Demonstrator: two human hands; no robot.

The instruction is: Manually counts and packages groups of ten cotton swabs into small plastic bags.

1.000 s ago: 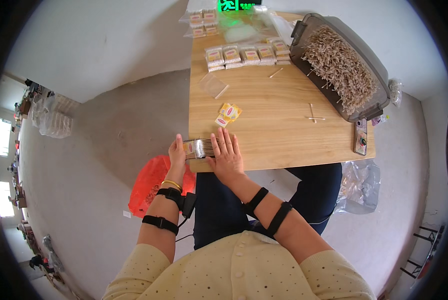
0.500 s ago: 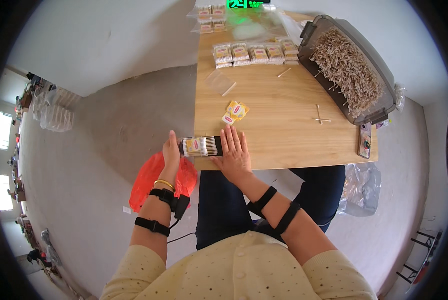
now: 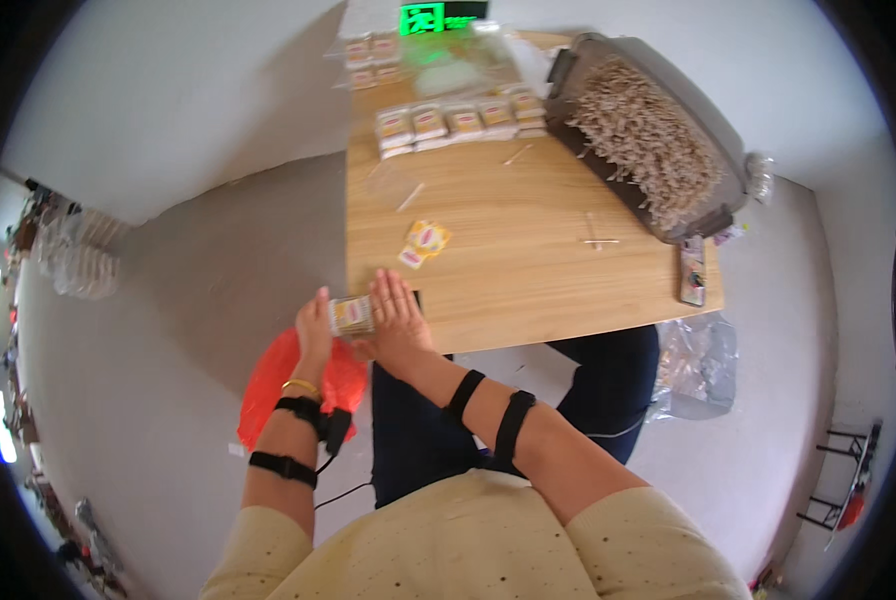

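Observation:
At the table's near left corner, a small pack of cotton swabs (image 3: pixel 351 315) with a yellow card lies between my two hands. My left hand (image 3: pixel 315 328) is closed against the pack's left end, its thumb side hidden. Flat and with fingers stretched, my right hand (image 3: pixel 400 318) presses over the pack's right part. Part of a black holder (image 3: pixel 417 300) shows past the right fingers. Just beyond lie several loose yellow-and-white cards (image 3: pixel 428 240).
A grey bin (image 3: pixel 733 160) heaped with cotton swabs (image 3: pixel 648 140) stands at the far right. Filled packs (image 3: pixel 465 120) line the table's back. Stray swabs (image 3: pixel 600 241), a clear bag (image 3: pixel 393 184) and a phone-like object (image 3: pixel 693 275) lie about. A red plastic bag (image 3: pixel 268 385) hangs below left.
My right hand has slid left from the black holder onto the swab pack, covering more of it. My hands are closer together. The whole view has shifted.

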